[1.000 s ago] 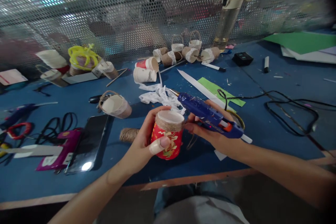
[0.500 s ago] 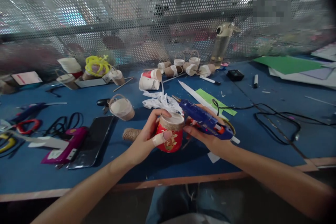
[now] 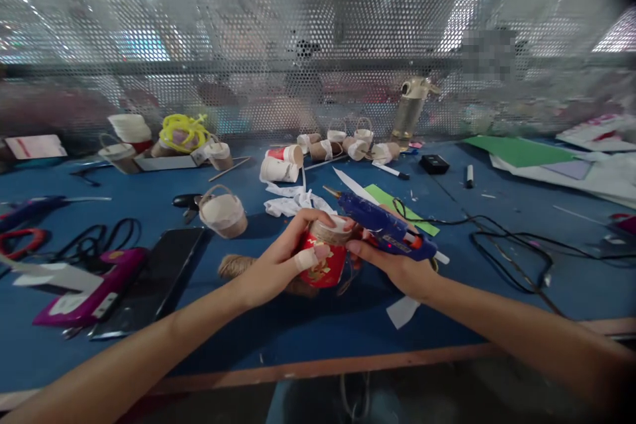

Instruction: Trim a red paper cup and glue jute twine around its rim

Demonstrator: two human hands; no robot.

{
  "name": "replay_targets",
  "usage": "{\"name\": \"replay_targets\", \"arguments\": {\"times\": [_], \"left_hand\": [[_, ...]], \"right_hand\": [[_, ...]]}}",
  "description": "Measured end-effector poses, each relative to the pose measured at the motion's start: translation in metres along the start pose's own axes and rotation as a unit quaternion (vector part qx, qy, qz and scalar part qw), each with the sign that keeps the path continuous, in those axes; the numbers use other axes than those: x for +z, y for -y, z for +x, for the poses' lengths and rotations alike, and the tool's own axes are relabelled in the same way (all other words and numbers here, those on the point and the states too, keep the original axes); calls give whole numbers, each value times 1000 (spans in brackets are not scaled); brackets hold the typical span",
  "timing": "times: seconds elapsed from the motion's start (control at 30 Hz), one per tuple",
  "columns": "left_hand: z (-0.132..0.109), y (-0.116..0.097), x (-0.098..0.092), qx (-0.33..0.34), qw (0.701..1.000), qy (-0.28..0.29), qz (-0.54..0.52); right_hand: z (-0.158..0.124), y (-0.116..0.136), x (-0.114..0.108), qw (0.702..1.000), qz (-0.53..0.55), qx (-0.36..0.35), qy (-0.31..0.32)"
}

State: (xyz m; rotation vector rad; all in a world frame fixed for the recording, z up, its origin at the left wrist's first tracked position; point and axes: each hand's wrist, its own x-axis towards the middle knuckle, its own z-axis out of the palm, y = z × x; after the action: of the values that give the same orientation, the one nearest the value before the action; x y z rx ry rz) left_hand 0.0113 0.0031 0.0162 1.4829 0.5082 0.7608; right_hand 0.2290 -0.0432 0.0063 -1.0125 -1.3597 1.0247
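My left hand [image 3: 293, 252], a plaster round its thumb, grips a red paper cup [image 3: 325, 266] with a gold pattern. Brown twine is wound round the cup near its rim. A blue hot glue gun [image 3: 385, 226] rests in my right hand [image 3: 397, 268], its nozzle pointing up and left beyond the cup. The right fingertips also touch the cup's side, where a loose end of twine hangs. Partly behind my left wrist lies a ball of twine [image 3: 233, 266]. A small twine-wrapped basket with a handle [image 3: 223, 213] stands to the left.
White crumpled strips [image 3: 293, 200] and green paper [image 3: 402, 209] lie behind the cup. At left are a black phone [image 3: 156, 278] and a magenta tool [image 3: 92, 288]. A black cord [image 3: 497, 232] loops at right. Small baskets and a bottle [image 3: 410, 109] line the mesh screen.
The view has tilted up and shifted slightly. The cup has turned and tipped a little in my hands, and the glue gun stays in my right hand.
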Motion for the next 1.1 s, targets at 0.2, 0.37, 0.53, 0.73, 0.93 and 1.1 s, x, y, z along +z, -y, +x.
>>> {"name": "replay_targets", "arguments": {"times": [0.2,0.37,0.53,0.73,0.93,1.1], "left_hand": [[-3,12,-4,21,999,19,-32],[-7,18,-4,46,998,13,-30],[-11,19,-5,33,999,2,-22],[-12,14,-3,35,998,51,-3],[-13,13,4,13,999,-10,50],[-14,17,3,-15,997,-78,-10]], "right_hand": [[-4,-5,6,1000,1,-15,-16],[-9,-4,9,999,-1,-44,-4],[-12,-4,10,999,-10,-49,-8],[-16,-9,10,998,9,-52,-24],[-17,-14,8,999,11,-32,-21],[-16,-16,2,999,48,-24,-8]]}}
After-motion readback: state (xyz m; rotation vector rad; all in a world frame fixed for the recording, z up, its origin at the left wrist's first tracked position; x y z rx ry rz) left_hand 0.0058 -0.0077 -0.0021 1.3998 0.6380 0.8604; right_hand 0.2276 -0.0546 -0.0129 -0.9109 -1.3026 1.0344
